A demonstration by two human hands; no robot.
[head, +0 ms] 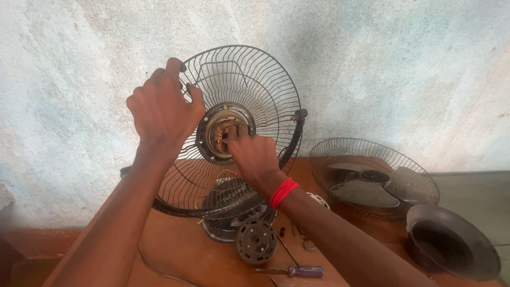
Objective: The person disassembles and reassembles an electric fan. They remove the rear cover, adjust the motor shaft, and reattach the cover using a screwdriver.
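Note:
A black wire fan guard (265, 85) stands upright on the wooden table (175, 250), with the exposed copper-wound motor (220, 130) at its centre. My left hand (162, 109) grips the guard's wires at the upper left. My right hand (255, 157), a red band on its wrist, has its fingertips on the motor's right side; whether it holds a small part I cannot tell. Below the guard lies the dark fan base (234, 204) and a round black motor cover (256, 242).
A second wire guard (340, 154) holding grey fan blades (366, 188) lies at right, beside a round black dish-shaped cover (451, 242). A blue-handled screwdriver (297, 271), small screws and a cable (159, 268) lie on the table front. A pale rough wall stands behind.

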